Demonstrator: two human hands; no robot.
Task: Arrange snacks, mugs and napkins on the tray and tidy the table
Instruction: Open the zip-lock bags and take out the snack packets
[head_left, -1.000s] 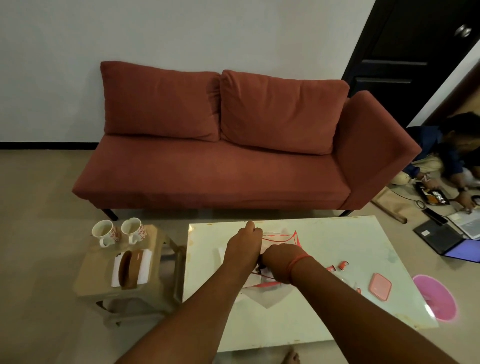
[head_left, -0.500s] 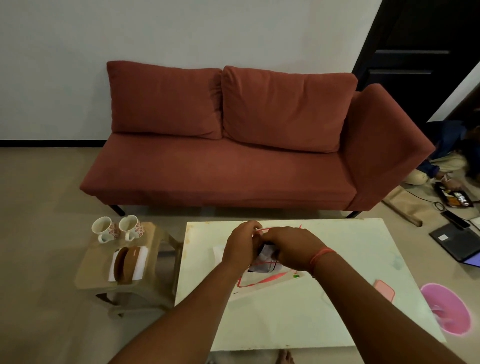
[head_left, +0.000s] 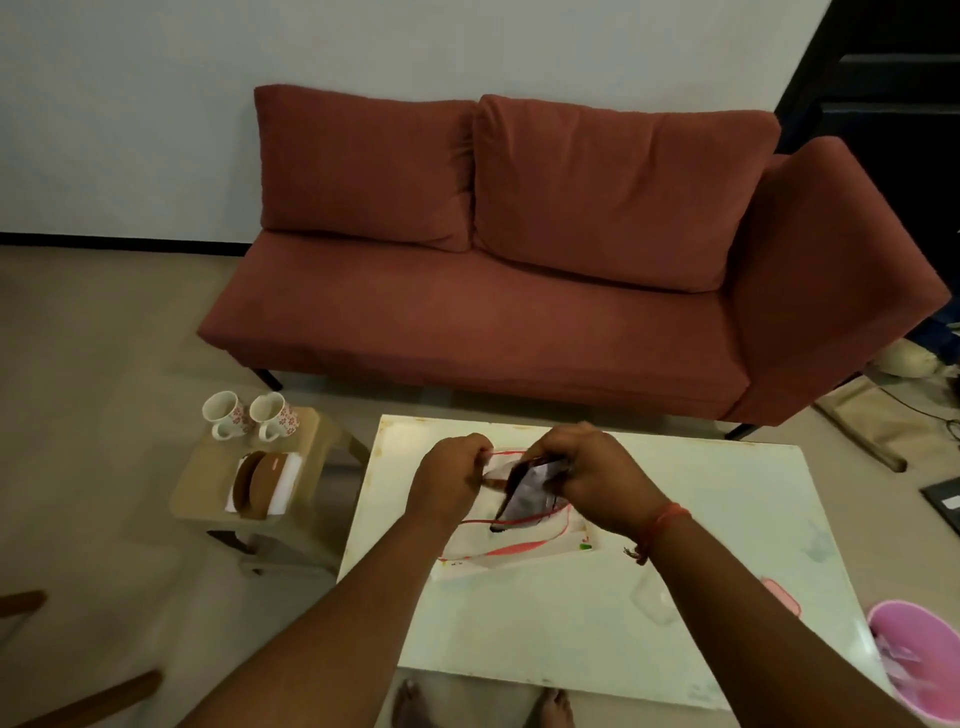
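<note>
On the white coffee table (head_left: 571, 639) lies a clear tray with a red rim (head_left: 511, 553). Just above it both hands hold a dark, silvery snack packet (head_left: 527, 499), tilted on end. My right hand (head_left: 589, 473) grips the packet's upper right part. My left hand (head_left: 449, 480) pinches its left end; the grip itself is partly hidden. Two white floral mugs (head_left: 223, 413) (head_left: 272, 413) stand on a small beige stool (head_left: 200, 499) to the left. In front of the mugs, white napkins (head_left: 291, 470) sit in a brown holder.
A red sofa (head_left: 519, 312) stands behind the table. A pink lid (head_left: 779, 597) and a clear tub (head_left: 652, 603) lie at the table's right. A pink bin (head_left: 914, 654) stands on the floor beside it. My bare feet (head_left: 553, 706) show under the near edge.
Both hands have come up from the tray with the snack packet, which now stands tilted above it. My view has shifted left and closer.
</note>
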